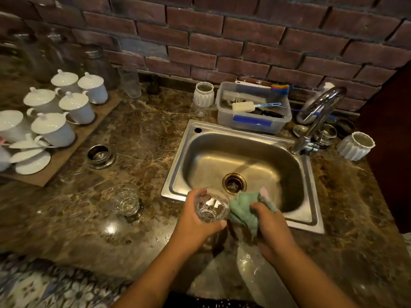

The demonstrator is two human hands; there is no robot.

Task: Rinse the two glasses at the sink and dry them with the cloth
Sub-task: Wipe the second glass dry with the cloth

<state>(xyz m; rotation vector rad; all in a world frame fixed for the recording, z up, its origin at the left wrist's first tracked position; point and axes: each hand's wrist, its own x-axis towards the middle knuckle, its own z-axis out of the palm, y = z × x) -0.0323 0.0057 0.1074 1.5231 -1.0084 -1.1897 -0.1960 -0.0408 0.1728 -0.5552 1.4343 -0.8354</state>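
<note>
**Glass and cloth held at sink's near rim**

Left hand [195,221]: fingers wrapped around a clear glass [211,204], at the sink's [311,221] 6 o'clock edge. Right hand [270,225]: fingers bunched on the green cloth [243,213], touching the glass at its 3 o'clock. Second glass [126,200] stands on the surface [142,130], at the sink's 9 o'clock.

Two bare forearms, no sleeves, left hand [195,216], right hand [270,225]

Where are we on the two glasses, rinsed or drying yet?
Tap shows no running water, so rinsing looks over. In hand: left hand holds one glass, right hand holds the green cloth beside it. Left: second glass on the counter; dryness unclear.
</note>
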